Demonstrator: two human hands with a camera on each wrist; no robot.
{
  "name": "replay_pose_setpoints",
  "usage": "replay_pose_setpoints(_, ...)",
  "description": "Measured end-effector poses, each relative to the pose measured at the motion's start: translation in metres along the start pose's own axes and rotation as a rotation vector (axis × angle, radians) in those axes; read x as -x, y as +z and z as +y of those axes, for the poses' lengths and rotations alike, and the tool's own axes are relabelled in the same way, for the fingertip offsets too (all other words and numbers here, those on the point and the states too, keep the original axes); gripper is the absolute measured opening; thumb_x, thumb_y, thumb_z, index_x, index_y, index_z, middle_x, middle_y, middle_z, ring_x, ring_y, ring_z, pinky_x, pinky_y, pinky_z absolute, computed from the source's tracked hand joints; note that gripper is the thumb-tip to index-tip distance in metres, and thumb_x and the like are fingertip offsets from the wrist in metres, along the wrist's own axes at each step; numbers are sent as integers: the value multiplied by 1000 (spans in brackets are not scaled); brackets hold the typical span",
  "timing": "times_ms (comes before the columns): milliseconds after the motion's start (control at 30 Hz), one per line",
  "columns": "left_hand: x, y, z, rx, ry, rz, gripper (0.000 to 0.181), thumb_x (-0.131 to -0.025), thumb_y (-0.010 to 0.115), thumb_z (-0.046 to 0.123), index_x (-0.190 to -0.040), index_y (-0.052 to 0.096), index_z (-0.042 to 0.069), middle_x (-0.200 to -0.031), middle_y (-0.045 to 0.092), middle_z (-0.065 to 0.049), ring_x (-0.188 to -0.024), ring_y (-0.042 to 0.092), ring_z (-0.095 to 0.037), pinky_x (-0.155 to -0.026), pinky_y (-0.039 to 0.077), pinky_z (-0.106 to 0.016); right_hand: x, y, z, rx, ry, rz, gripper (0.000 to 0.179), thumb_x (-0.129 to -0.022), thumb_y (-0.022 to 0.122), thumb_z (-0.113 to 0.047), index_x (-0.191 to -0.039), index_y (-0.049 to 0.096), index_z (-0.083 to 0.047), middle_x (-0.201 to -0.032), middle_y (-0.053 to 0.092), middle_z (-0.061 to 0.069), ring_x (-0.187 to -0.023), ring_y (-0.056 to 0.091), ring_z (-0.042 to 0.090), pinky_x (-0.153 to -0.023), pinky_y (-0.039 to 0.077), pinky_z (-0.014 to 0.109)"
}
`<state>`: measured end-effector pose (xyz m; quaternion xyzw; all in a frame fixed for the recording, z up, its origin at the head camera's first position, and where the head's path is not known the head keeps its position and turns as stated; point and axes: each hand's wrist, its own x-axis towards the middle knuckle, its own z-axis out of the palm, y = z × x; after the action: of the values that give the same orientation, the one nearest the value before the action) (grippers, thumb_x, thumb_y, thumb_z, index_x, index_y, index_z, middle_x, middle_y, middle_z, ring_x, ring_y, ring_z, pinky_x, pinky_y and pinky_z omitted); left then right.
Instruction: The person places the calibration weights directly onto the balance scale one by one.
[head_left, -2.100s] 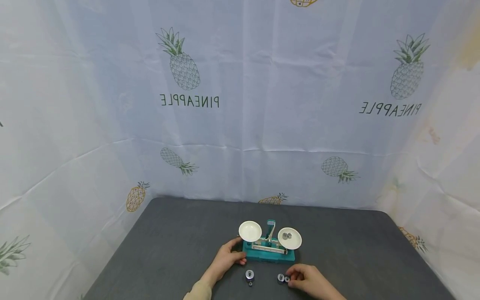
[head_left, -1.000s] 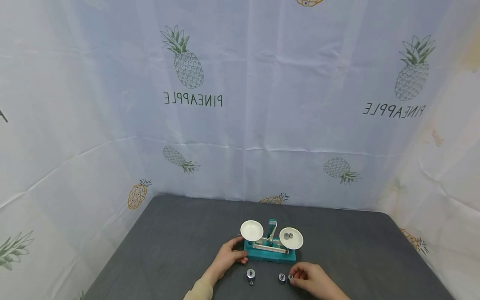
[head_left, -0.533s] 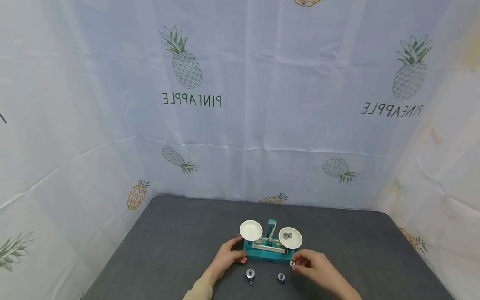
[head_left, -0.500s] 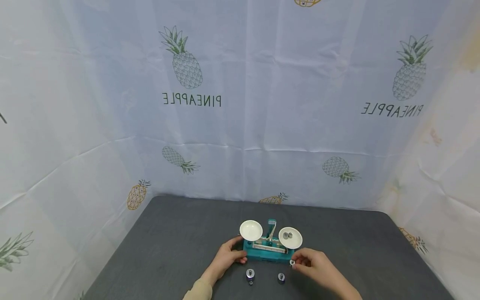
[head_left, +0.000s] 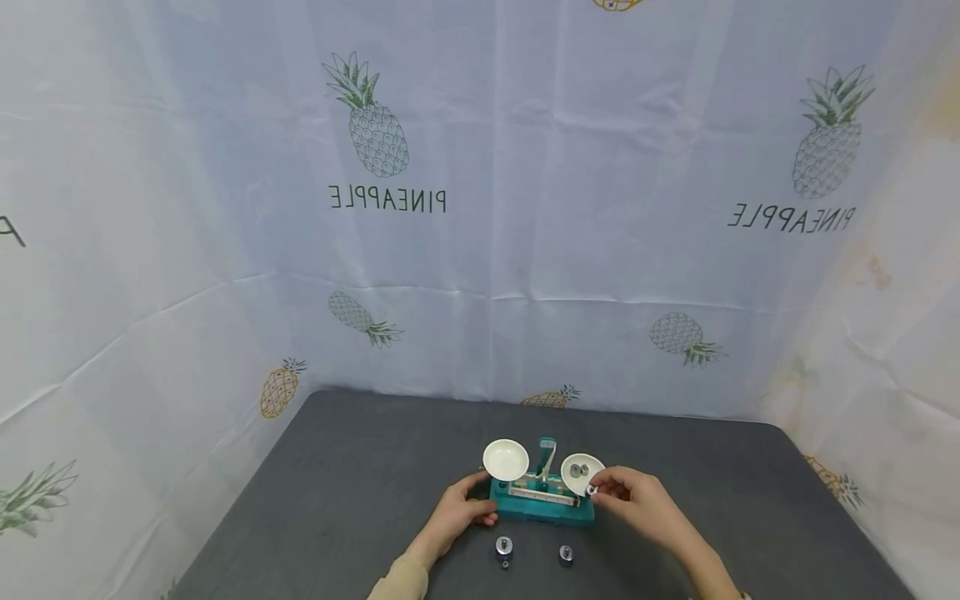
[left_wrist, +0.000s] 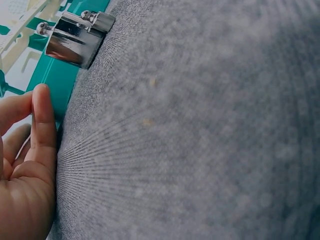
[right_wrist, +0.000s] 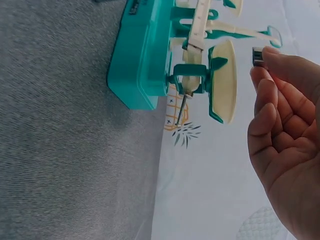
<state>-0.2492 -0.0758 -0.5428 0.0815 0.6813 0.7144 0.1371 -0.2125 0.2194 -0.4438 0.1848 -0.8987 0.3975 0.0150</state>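
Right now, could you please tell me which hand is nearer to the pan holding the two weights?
Right: the right hand pinches a small weight just above that pan, while the left hand is at the scale's opposite end.

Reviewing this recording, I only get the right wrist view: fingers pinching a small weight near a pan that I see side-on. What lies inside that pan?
Observer: The head view shows two metal weights lying in that right pan.
Reviewer: My view misses the left hand. Where is it?
Observer: The left hand grips the left end of the balance's teal base.
Reviewer: And are there other weights outside the pan, besides the pinched one?
Observer: Yes, three more weights stand on the table in front of the balance.
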Motion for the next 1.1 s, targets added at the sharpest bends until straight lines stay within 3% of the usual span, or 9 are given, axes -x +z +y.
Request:
replay_pose_setpoints(400,1,2,2,-6,0,11,62,-81,62,-1,-135,35,-14,-82,66,-13,-62,63,-8,-63,58,-25,-15,7,12,17,64,50,19,-83,68,-26,-95,67,-12,-79,63,-2,-58,44,0,-49,41,20)
replay_pose_setpoints(633,6,3,9,-3,2,6,62,-81,62,-1,-135,34,-15,-84,65,-12,-62,62,-7,-63,58,-25,-22,10,12,61,74,20,17,-84,67,-26,-96,68,-14,-82,65,-3,-57,44,1,-48,40,20)
replay_pose_setpoints(767,6,2,9,-6,9,2,62,-81,62,0,-135,34,-15,-86,65,-13,-63,62,-8,-64,58,-26,-26,10,10,65,85,-6,17,-84,67,-27,-96,69,-14,-82,64,-3,-55,44,2,-48,40,21)
replay_pose_setpoints(867,1,0,-1,-8,9,-2,64,-81,63,1,-136,33,-13,-86,65,-12,-63,63,-7,-64,58,-26,-27,10,10,63,84,-18,17,-84,67,-26,-95,69,-14,-81,64,-4,-55,44,3,-48,40,21)
replay_pose_setpoints(1100,0,0,-1,-6,12,-7,65,-82,63,3,-137,33,-13,-84,65,-10,-63,63,-6,-63,58,-24,-29,9,10,76,95,-47,17,-84,67,-25,-96,69,-13,-81,64,-5,-61,49,1,-52,43,21)
